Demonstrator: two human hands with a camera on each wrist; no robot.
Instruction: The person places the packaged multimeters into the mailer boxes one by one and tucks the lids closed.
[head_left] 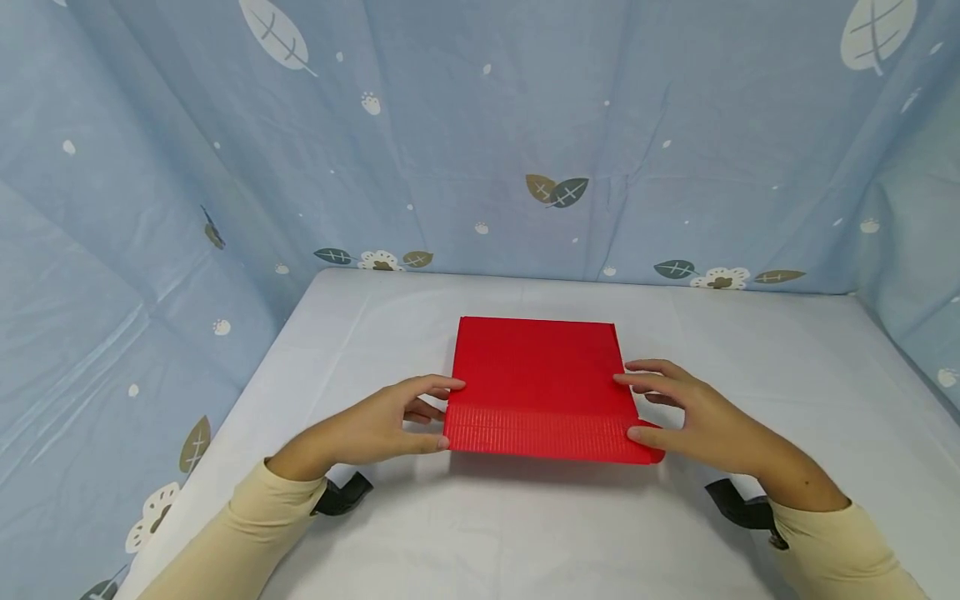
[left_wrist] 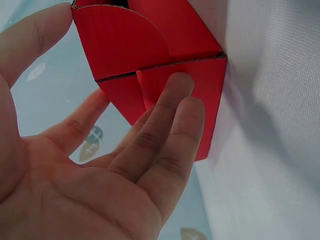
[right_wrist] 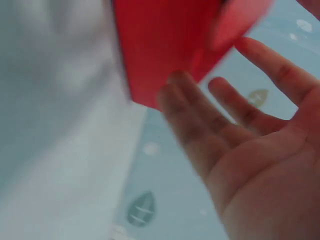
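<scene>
A red cardboard box (head_left: 536, 358) stands on the white cloth, its lid panel lying over the top. The lid's ridged front flap (head_left: 540, 433) juts toward me, with a rounded tab at its right end. My left hand (head_left: 378, 421) is at the box's left side, thumb at the flap's front corner. In the left wrist view, its nearly straight fingertips (left_wrist: 186, 85) lie against the side wall, beside a rounded inner tab (left_wrist: 120, 37). My right hand (head_left: 701, 412) spreads along the right side, thumb at the flap's right end, other fingers near the side wall (right_wrist: 155, 60).
White cloth (head_left: 480, 533) covers the table around the box. A blue leaf-patterned curtain (head_left: 480, 150) hangs behind it and at both sides. Black straps (head_left: 343, 493) stick out below both wrists, close above the table.
</scene>
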